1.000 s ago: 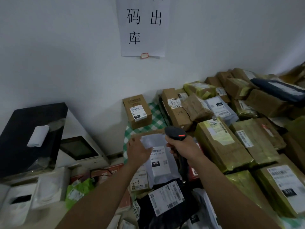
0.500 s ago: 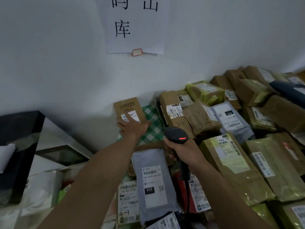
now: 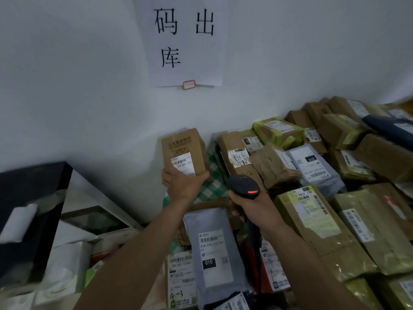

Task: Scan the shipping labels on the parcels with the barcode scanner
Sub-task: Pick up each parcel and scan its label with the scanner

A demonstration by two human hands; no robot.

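Our left hand (image 3: 185, 186) grips the box (image 3: 181, 142), right hand (image 3: 257, 206) the scanner (image 3: 242, 183); next we aim at its label (image 3: 182, 162), perhaps part-covered.

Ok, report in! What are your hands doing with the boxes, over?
Left hand grips small cardboard box, label showing. Right hand holds barcode scanner, red light on. Barcode uncovered.

Wall sign (image 3: 185, 41): sheet cut by the upper edge.
Small cardboard box (image 3: 183, 146): lower edge and label corner hidden under left grip (image 3: 183, 184).
Barcode scanner (image 3: 243, 184): handle mostly covered by right grip (image 3: 257, 206).
Dark mailer (image 3: 388, 128): cut by the right edge.
Black unit (image 3: 26, 198): cut by the left edge, blurred.
Label fine print: too small to read.
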